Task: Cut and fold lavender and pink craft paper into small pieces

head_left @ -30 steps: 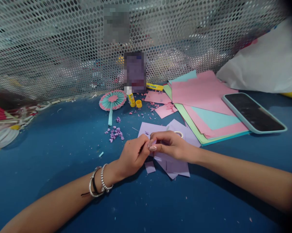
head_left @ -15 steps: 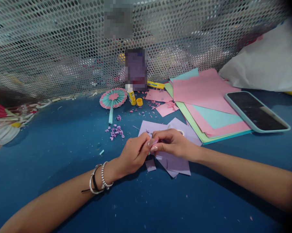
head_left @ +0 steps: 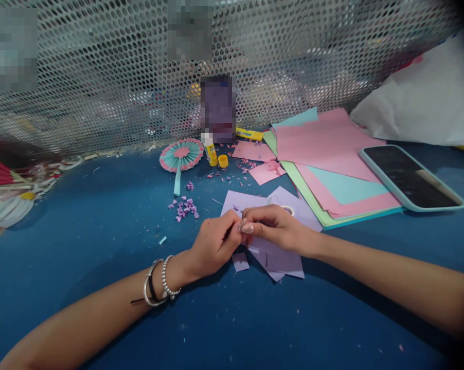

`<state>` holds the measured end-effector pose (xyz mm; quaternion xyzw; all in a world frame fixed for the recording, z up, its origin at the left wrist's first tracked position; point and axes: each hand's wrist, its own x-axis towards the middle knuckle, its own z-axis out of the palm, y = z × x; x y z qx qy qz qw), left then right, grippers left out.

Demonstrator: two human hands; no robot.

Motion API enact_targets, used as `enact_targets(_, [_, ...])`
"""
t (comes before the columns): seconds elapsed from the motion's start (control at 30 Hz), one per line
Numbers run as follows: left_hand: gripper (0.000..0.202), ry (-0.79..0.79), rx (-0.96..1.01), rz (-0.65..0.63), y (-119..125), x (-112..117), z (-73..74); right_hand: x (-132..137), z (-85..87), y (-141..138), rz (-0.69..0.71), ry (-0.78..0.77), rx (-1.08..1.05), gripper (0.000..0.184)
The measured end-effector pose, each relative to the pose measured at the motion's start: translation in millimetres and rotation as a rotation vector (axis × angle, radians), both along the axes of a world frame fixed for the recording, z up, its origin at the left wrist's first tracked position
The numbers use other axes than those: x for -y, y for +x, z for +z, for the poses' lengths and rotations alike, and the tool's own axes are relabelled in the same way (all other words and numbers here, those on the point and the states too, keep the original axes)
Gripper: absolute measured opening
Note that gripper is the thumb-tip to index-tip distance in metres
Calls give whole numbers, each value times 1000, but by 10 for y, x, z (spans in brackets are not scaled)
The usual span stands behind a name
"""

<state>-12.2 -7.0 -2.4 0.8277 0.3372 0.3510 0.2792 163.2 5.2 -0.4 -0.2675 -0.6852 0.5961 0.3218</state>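
My left hand [head_left: 218, 241] and my right hand [head_left: 274, 226] meet fingertip to fingertip over sheets of purple paper [head_left: 286, 264]. Both are closed in a pinch around a small purple paper piece, now almost wholly hidden by the fingers. White-handled scissors, only partly visible, lie beneath my right hand, with one handle loop [head_left: 289, 209] showing. Just below the hands is a small purple paper square [head_left: 240, 262]. Several crumpled purple paper bits [head_left: 185, 208] lie in a loose pile to the left of my left hand.
Behind the pile lies a pink and turquoise paper fan [head_left: 181, 154], beside an uncapped glue stick [head_left: 211, 154] and its yellow cap [head_left: 223, 161]. A yellow cutter [head_left: 249, 134] rests near the perforated metal panel [head_left: 120, 103]. At right, a phone [head_left: 411, 177] overlaps stacked coloured paper [head_left: 324, 144].
My fingertips have drawn closer together, and the right thumb has shifted up over the left fingertips. The purple piece that showed between them is now covered.
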Motion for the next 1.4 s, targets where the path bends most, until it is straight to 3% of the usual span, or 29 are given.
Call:
enact_targets(0.27, [25, -128, -1, 20, -10, -10, 8, -14, -27, 3, -1, -23, -41, 28])
enact_targets(0.47, [29, -229, 93, -33, -20, -18, 5, -12, -26, 3, 4, -55, -59, 27])
enact_targets(0.93, [26, -242, 57, -55, 2, -15, 28, -3, -39, -1, -43, -100, -42, 37])
enact_targets(1.0, [28, -302, 72, -68, 3, -23, 42, -3, -27, -1, -30, -100, -29, 40])
enact_targets(1.2, [30, -676, 231, -131, 1, -58, 66, -6, -5, 11, -31, -41, 11, 35])
enact_targets(1.4, [29, -855, 284, -222, -9, -107, 51, -8, -44, 20, -6, -26, -24, 35])
